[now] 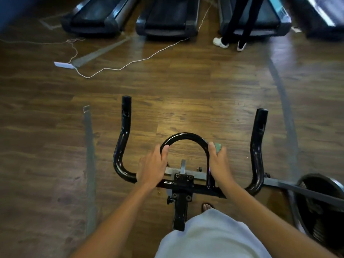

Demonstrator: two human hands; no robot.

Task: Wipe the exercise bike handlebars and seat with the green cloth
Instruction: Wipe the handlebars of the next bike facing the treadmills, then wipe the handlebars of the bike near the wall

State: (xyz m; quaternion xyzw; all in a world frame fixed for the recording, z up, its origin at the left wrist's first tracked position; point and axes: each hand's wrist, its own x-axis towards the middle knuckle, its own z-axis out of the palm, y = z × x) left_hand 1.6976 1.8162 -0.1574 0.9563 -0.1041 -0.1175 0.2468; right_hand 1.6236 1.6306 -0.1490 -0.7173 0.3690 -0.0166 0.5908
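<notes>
The black handlebars [186, 135] of the exercise bike fill the lower middle, with an inner loop and two outer horns rising left and right. My left hand [153, 165] grips the left side of the inner loop, thumb curled over the tube. My right hand [218, 162] grips the loop's right side with the green cloth [217, 146] wadded under its fingers; only a small corner of cloth shows. The seat is not in view.
The flywheel [316, 205] sits at the lower right beside the stem [180, 207]. Treadmills [165, 21] line the far edge, where a person's legs [240, 25] stand. A white cable [130, 62] and power strip lie on the wooden floor ahead.
</notes>
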